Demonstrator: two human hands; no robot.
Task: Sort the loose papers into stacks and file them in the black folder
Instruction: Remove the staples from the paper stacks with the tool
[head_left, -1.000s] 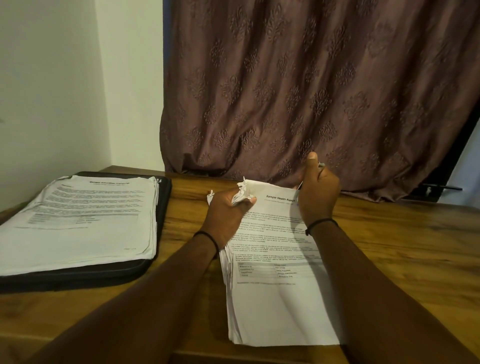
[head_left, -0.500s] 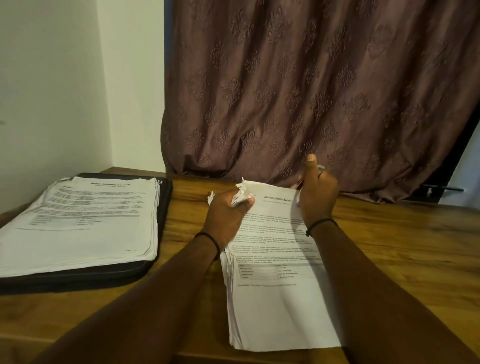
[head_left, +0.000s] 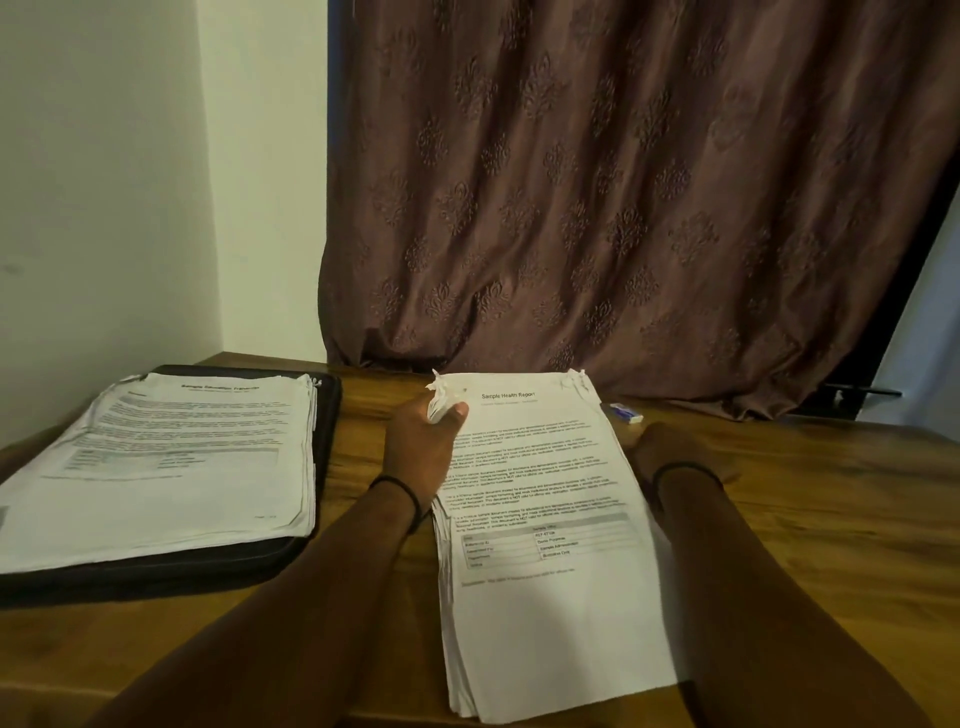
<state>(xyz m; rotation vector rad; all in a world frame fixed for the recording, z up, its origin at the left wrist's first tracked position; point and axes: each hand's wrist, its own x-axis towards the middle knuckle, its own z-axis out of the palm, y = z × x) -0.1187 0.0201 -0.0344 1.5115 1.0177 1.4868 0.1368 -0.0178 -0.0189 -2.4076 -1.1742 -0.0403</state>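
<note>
The right hand (head_left: 670, 457) has dropped from the stack's top right corner and now lies low on the table (head_left: 821, 530), right of centre in the frame, against the right edge of the stack (head_left: 545, 613). A small blue-and-white thing (head_left: 626, 413), too small to name, now lies on the wood just beyond that corner. The corner itself stands up crumpled.

The left hand (head_left: 423, 447) has not let go. Its thumb and curled fingers pinch the crumpled top left corner of the stack, apparently to keep the sheets from sliding. Whether the right fingers are spread, flat or tucked under the paper, I cannot tell, since the sheet's edge and the dim light hide them. By its place, that hand seems set to square or lift that side.

The stack lies in the lower middle of the frame, its top sheet headed as a health report. The black folder (head_left: 156, 577) lies open at the left, well apart from it, with another pile (head_left: 171, 467) already on it. So I judge that this stack goes in next. The brown curtain (head_left: 623, 208) hangs behind.
</note>
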